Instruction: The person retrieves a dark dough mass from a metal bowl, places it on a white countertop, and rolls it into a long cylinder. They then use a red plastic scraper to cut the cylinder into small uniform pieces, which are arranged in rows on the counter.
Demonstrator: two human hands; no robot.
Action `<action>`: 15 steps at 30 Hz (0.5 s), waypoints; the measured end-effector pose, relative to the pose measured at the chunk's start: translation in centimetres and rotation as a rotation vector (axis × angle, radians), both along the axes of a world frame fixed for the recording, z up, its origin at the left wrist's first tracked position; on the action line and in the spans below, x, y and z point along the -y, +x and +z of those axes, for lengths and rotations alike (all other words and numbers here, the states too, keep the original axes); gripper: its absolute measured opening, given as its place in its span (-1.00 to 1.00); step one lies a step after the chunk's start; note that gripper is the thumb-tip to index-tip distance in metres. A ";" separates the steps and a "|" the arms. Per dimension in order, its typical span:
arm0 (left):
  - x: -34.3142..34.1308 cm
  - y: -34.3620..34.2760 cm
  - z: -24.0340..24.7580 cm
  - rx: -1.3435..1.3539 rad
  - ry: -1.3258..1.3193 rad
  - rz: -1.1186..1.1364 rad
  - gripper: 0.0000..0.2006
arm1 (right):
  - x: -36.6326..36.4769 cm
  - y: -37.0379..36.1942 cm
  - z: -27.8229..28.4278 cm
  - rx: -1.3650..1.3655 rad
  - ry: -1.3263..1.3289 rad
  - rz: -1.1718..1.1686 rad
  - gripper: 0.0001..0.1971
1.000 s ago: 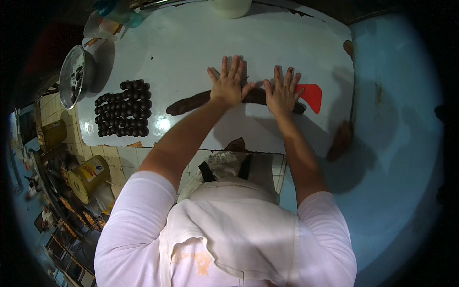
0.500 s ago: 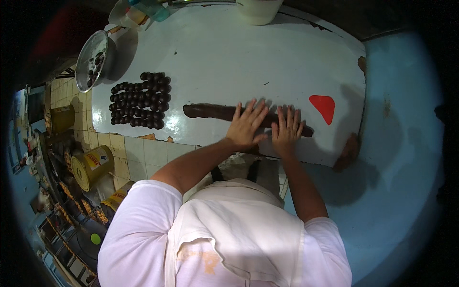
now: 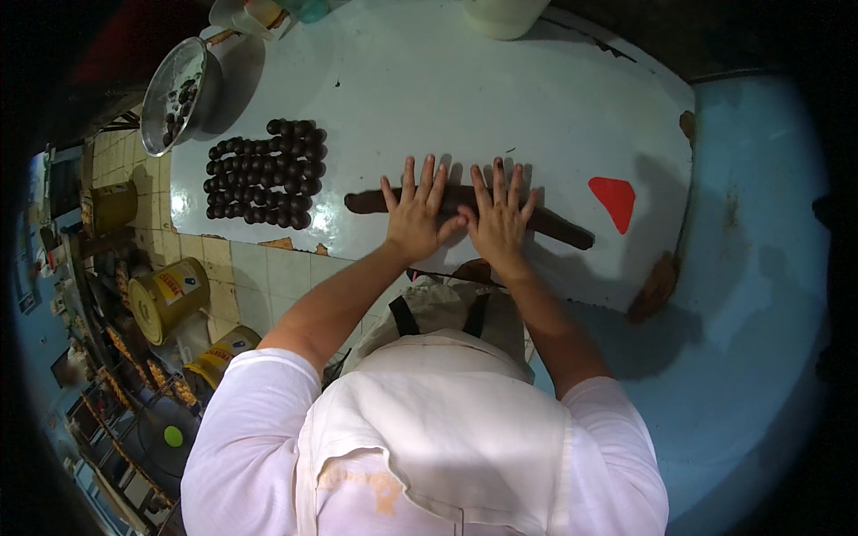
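Note:
A long dark brown dough roll [image 3: 560, 230] lies crosswise on the white table in front of me, slightly bent, its right end nearer to me. My left hand [image 3: 416, 219] presses flat on its left-middle part, fingers spread and pointing away. Close beside it, my right hand [image 3: 498, 223] lies flat over the middle of the roll, fingers also spread. The two thumbs almost meet. Both palms hide part of the roll. To the left, several dark round balls [image 3: 265, 172] sit in tight rows.
A red triangular scraper [image 3: 614, 202] lies right of the roll. A metal bowl [image 3: 208, 94] with some dark balls stands at the far left corner. A white container [image 3: 505, 16] is at the back edge. Yellow buckets [image 3: 170, 299] stand on the tiled floor at left.
Both hands have slid left along the roll and a little away from me, the right hand more so. The roll's middle has shifted away from me, leaving it bent.

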State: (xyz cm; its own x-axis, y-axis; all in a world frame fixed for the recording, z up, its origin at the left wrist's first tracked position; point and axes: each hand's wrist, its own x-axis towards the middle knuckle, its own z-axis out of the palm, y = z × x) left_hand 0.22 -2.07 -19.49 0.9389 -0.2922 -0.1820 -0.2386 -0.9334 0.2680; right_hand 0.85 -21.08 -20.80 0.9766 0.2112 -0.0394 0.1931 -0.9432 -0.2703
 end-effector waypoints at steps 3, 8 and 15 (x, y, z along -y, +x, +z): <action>0.6 5.4 -1.0 -0.030 0.129 0.016 -0.10 | 0.1 5.9 -1.5 -0.043 -0.081 -0.079 -0.24; 1.4 12.4 -2.0 0.129 0.210 0.145 -0.15 | 0.3 13.4 -0.9 -0.111 -0.016 -0.330 -0.22; 0.3 3.6 -1.5 0.166 0.068 -0.011 -0.08 | 0.2 4.6 -0.8 0.099 -0.026 -0.129 -0.22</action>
